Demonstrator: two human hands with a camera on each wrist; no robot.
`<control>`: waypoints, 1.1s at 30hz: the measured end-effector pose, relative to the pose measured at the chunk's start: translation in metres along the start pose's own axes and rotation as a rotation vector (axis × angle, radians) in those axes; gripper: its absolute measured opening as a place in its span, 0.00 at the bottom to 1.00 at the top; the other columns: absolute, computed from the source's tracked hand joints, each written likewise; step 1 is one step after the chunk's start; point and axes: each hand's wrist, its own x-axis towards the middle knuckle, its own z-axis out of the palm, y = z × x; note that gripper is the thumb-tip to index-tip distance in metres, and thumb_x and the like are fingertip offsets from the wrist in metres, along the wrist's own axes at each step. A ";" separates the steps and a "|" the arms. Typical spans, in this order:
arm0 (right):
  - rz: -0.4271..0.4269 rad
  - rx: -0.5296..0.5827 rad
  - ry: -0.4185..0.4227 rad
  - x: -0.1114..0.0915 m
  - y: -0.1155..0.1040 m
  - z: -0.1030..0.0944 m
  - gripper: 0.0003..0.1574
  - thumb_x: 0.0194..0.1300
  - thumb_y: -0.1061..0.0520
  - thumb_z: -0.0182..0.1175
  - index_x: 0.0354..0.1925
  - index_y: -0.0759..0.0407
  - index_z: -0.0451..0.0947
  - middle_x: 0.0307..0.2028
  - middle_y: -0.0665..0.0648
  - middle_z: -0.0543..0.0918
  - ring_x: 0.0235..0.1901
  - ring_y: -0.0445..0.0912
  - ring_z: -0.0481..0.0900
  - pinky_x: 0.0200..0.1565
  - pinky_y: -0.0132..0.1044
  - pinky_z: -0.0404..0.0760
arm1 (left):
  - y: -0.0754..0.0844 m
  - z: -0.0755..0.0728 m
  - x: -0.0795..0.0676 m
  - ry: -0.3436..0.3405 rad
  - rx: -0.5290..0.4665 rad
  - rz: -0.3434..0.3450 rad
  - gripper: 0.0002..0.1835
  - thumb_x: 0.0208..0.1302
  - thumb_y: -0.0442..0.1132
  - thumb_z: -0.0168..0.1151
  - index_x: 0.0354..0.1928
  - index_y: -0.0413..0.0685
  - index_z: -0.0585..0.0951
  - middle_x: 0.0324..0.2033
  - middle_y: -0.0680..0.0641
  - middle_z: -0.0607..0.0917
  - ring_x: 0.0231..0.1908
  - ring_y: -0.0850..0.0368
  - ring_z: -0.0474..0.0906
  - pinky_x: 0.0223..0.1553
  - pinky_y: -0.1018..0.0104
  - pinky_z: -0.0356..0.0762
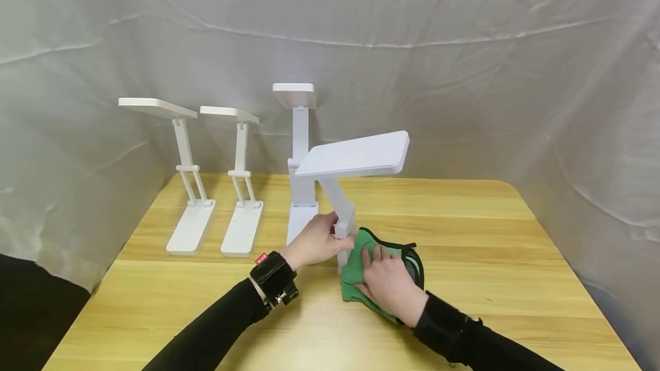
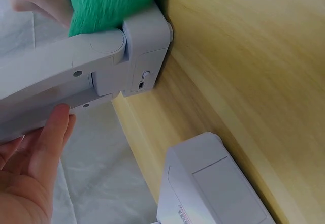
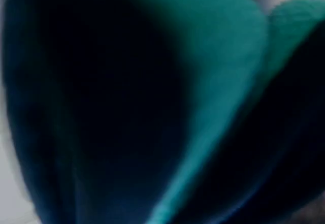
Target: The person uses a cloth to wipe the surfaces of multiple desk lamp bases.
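A white folding desk lamp (image 1: 356, 156) stands unfolded at the middle of the table, its flat head tilted above the hands. My left hand (image 1: 315, 238) grips its arm near the lower joint; the left wrist view shows the fingers (image 2: 48, 148) against the lamp's arm (image 2: 51, 64). In my right hand (image 1: 392, 282) is a green cloth with black edging (image 1: 354, 273), bunched and pressed against the lower part of the lamp. The cloth (image 3: 223, 46) fills most of the right wrist view, dark and blurred. It hides part of the lamp's base.
Behind the left hand stands another white lamp (image 1: 301, 130). Two more unfolded lamps, one at the far left (image 1: 191, 227) and one beside it (image 1: 242, 228), stand on the wooden table (image 1: 495, 279). A pale grey sheet (image 1: 464, 85) hangs around the back and sides.
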 end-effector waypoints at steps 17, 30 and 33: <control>-0.031 0.255 0.008 -0.018 0.019 0.004 0.40 0.62 0.35 0.56 0.59 0.64 0.73 0.54 0.67 0.77 0.53 0.56 0.76 0.43 0.48 0.81 | 0.001 -0.002 -0.002 -0.007 0.012 -0.023 0.21 0.59 0.48 0.58 0.50 0.43 0.76 0.40 0.47 0.84 0.38 0.57 0.81 0.35 0.66 0.81; 0.112 0.233 0.113 -0.003 0.015 0.008 0.37 0.61 0.34 0.57 0.52 0.62 0.80 0.27 0.56 0.81 0.22 0.46 0.78 0.24 0.39 0.77 | 0.000 0.000 0.000 -0.006 0.025 -0.027 0.20 0.59 0.48 0.59 0.49 0.44 0.76 0.40 0.47 0.84 0.38 0.57 0.81 0.35 0.67 0.81; 0.048 0.345 0.126 -0.012 0.026 0.011 0.36 0.60 0.37 0.60 0.54 0.63 0.78 0.34 0.55 0.82 0.27 0.46 0.80 0.30 0.42 0.80 | 0.001 0.000 0.001 -0.017 0.023 -0.024 0.21 0.59 0.49 0.58 0.49 0.44 0.76 0.41 0.47 0.84 0.38 0.57 0.81 0.36 0.66 0.81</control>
